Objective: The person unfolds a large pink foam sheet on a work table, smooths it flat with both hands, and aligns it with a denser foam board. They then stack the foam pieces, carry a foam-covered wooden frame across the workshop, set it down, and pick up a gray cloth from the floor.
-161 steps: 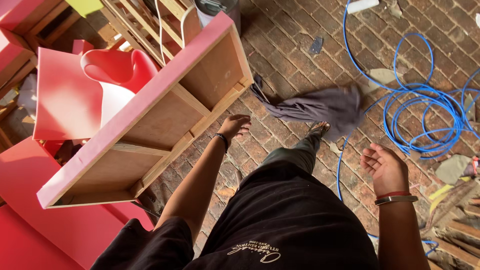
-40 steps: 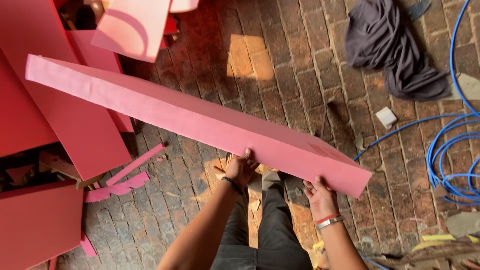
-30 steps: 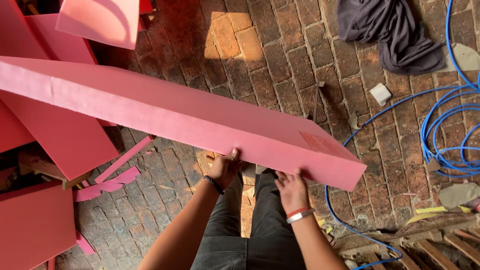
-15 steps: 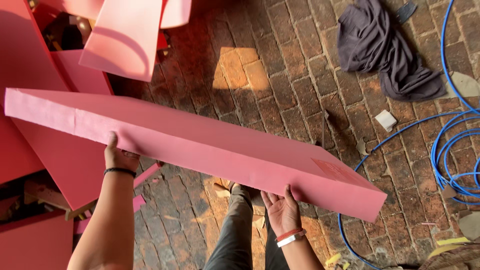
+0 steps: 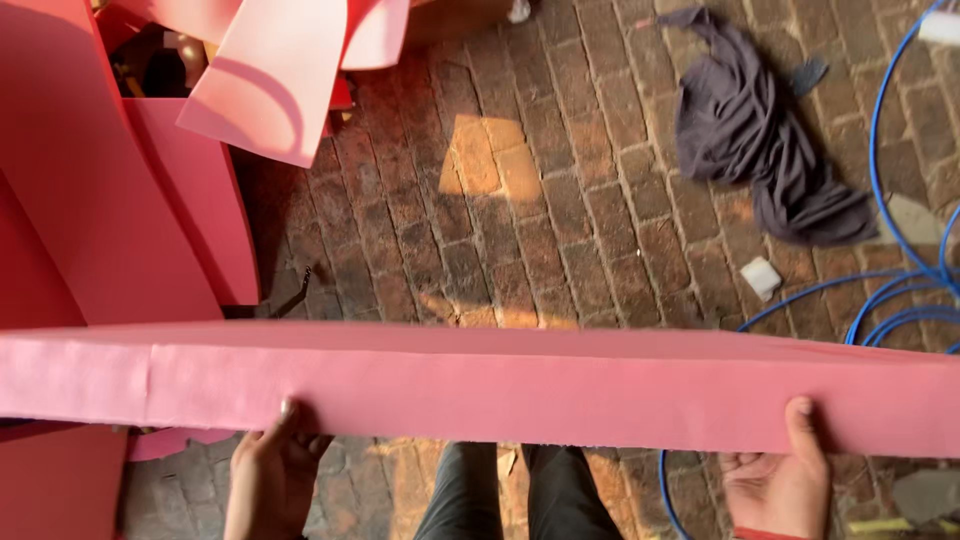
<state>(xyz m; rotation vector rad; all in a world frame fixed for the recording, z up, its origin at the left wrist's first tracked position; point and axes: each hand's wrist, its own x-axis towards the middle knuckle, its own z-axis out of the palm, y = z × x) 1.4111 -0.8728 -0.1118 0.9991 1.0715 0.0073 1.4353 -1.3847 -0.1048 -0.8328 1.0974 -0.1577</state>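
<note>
Brick paving [image 5: 560,230] underfoot, sunlit patch above the grip line. Long pink panel [image 5: 480,385] held edge-on across the frame, roughly level, at the bottom edge. Left hand [image 5: 270,475] clamps its lower edge, thumb up on the near face, fingers hidden behind. Right hand [image 5: 780,480] grips the same edge well to the right, thumb likewise up. Beyond the panel: pink boards [image 5: 130,200] past the left hand, grey cloth [image 5: 760,130] and blue hose [image 5: 880,200] past the right.
</note>
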